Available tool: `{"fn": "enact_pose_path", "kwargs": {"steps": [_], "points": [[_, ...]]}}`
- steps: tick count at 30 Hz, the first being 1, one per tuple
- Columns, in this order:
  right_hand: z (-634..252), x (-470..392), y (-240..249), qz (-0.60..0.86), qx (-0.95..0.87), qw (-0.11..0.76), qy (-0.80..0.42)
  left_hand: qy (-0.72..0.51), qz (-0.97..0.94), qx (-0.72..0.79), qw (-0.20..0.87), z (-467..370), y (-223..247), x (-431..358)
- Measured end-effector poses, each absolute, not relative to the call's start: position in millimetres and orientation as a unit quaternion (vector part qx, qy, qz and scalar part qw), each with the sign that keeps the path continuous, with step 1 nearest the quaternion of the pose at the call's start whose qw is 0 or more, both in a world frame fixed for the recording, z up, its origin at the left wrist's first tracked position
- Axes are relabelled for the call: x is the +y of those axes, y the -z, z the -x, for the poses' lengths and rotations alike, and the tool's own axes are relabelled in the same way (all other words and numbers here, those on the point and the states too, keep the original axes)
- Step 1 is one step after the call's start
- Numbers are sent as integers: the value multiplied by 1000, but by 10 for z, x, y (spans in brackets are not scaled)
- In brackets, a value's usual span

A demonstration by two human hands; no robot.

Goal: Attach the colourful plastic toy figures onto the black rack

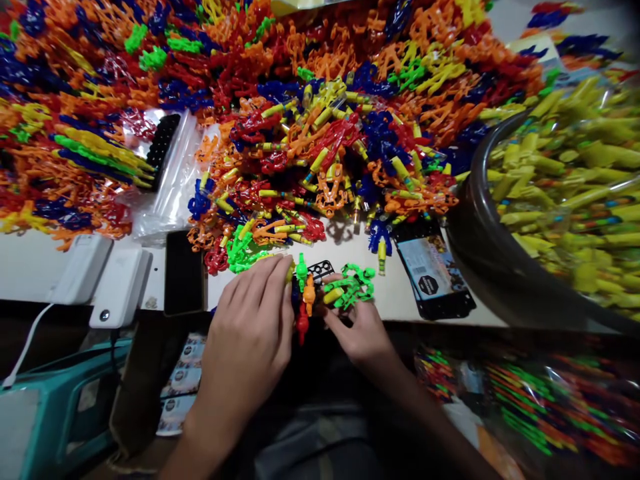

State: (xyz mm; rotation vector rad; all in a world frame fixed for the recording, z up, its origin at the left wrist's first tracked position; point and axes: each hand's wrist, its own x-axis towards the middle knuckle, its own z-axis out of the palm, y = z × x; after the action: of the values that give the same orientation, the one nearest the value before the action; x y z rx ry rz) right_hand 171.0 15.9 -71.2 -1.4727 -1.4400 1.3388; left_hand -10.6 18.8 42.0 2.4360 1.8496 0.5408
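Observation:
My left hand is closed round a bunch of small plastic figures; green, orange and red ends stick out past its fingers. Behind the bunch shows a black plastic strip with round holes. Just to the right, my right hand pinches a bright green plastic figure that has a yellow tube with it. Its fingertips are partly hidden behind the figures. Both hands are close together over the table's front edge. Beyond them lies a heap of figures with yellow tubes attached.
At right stands a dark round tub full of yellow tubes. Printed black cards lie beside it. Left are a phone, white power banks and clear plastic bags. Loose coloured figures cover the back.

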Motion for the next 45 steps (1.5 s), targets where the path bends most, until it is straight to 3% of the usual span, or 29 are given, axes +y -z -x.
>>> {"fn": "enact_pose_path", "kwargs": {"steps": [11, 22, 34, 45], "points": [[-1697, 13, 735, 489, -727, 352, -330, -174, -787, 592, 21, 107, -426, 181], [-1582, 20, 661, 468, -839, 251, -117, -167, -787, 593, 19, 105, -415, 180], [-1615, 59, 768, 432, -845, 281, -143, -175, -794, 582, 10, 120, -398, 182], [-1964, 398, 519, 465, -810, 294, -203, -180, -796, 578, 1, 117, -393, 173]]}}
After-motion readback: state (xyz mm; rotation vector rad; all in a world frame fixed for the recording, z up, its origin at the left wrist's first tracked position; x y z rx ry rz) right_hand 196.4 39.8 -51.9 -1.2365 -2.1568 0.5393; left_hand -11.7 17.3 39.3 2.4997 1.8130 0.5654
